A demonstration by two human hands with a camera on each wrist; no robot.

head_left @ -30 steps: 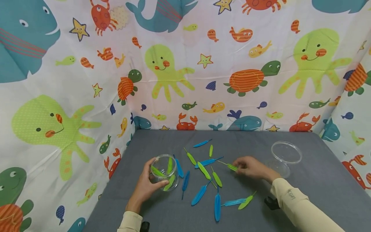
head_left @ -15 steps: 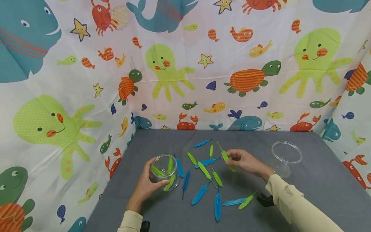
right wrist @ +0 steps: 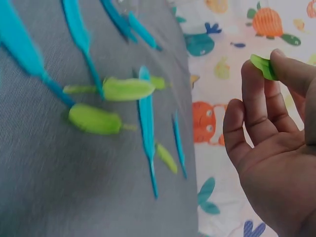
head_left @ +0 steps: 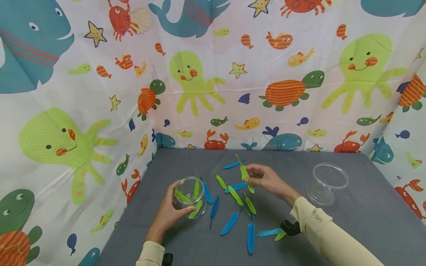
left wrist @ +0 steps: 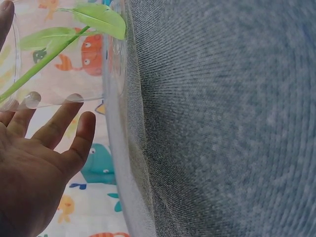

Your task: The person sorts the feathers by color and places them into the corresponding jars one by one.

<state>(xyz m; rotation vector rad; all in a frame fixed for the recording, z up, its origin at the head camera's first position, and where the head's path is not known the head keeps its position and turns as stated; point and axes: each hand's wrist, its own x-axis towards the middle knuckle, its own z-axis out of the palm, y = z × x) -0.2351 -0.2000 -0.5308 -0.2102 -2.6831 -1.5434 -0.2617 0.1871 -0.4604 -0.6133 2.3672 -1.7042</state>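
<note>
My left hand (head_left: 168, 210) grips a clear round jar (head_left: 203, 210) by its side, over the left of the table. Several green feathers (left wrist: 101, 19) lie inside the jar. My right hand (head_left: 270, 181) is raised over the back middle of the table. Between its thumb and fingers it pinches a green feather (head_left: 244, 172), quill pointing up and away. In the right wrist view the tip of that feather (right wrist: 264, 68) shows between thumb and fingertip. Beneath the right hand lie a blue feather (head_left: 238, 186) and loose green feathers (head_left: 235, 195).
Several blue feathers (head_left: 251, 238) and green ones are scattered across the grey table (head_left: 199, 247). A second clear round container (head_left: 319, 194) stands at the right. Behind the table hangs a cloth (head_left: 246, 22) printed with sea animals. A black wrist device (head_left: 290, 227) hides part of a green feather.
The right hand has lifted the green feather and carried it left and toward the back, turning the quill upward. The left hand and its jar stay in place.
</note>
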